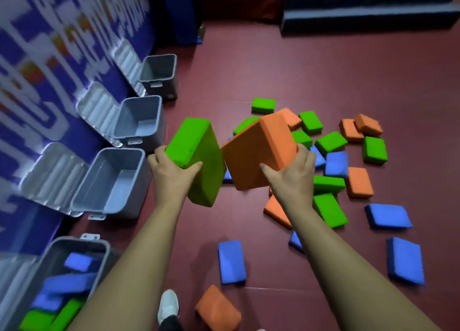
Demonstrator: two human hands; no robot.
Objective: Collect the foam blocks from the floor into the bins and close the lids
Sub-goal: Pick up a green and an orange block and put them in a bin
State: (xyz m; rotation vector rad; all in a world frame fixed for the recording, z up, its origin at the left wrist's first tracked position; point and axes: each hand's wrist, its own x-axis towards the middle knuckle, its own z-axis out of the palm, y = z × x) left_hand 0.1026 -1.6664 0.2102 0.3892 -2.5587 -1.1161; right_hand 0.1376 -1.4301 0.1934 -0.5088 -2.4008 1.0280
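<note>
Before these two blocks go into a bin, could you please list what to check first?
1. Left hand grips the green block: ok.
2. Right hand grips the orange block: ok.
3. Lid of the empty bin beside the left hand is open: ok.
4. Both blocks are above that bin: not ok, they hang over the floor.
5. No loose blocks lie on it: not ok, many do.

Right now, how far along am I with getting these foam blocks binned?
Early on. Done: the nearest bin holds some blue and green blocks. In hand: your left hand grips a green block, your right hand an orange block. Left: about twenty blocks on the floor, three other bins look empty, and every lid stands open.
</note>
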